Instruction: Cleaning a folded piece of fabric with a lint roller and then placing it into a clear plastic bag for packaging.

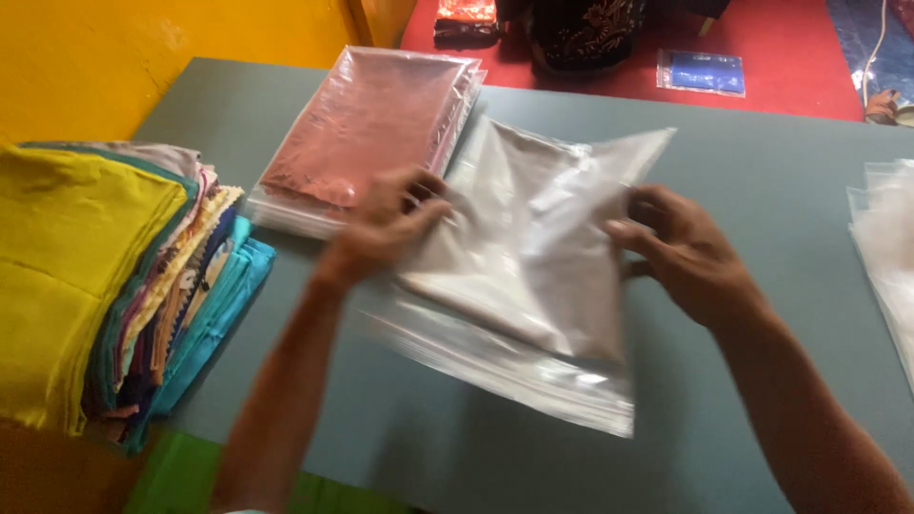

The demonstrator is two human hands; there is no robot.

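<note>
Above the middle of the grey-green table (762, 171), both hands hold a clear plastic bag with a folded pale beige cloth inside (533, 257), tilted and blurred. The left hand (386, 228) grips the bag's left edge with fingers closed on it; the right hand (681, 252) pinches its right edge. Just beyond the left hand lies a stack of clear bags holding reddish-brown cloth (371, 128). At the table's left end sits a pile of folded cloths, yellow on top, teal at the side (105, 276). More clear bags (885, 238) lie at the right edge.
</note>
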